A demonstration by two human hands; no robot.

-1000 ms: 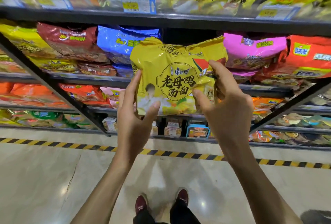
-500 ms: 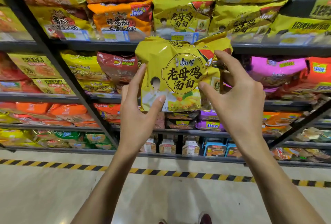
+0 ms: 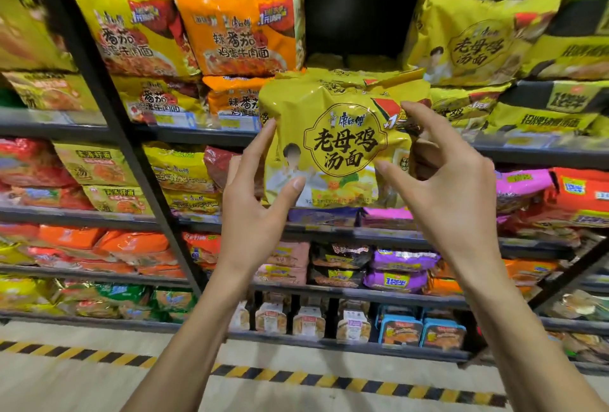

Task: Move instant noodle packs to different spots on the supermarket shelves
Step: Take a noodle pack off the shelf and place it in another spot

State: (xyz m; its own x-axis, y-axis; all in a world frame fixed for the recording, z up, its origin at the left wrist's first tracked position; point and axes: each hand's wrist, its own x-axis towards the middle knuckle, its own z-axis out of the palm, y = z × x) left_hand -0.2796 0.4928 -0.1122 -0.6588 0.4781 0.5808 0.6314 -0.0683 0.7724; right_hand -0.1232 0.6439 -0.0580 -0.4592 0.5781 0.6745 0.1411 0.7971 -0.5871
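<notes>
left hand (image 3: 253, 213), right hand (image 3: 451, 200) grasp noodle pack (image 3: 329, 121) at side edges; dark gap (image 3: 352, 15) above it, apparently open

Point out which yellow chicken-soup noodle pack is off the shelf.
The yellow pack in the centre, gripped by the left hand and right hand in front of the shelves. The matching packs at upper right lie stacked on their shelf, untouched.
</notes>
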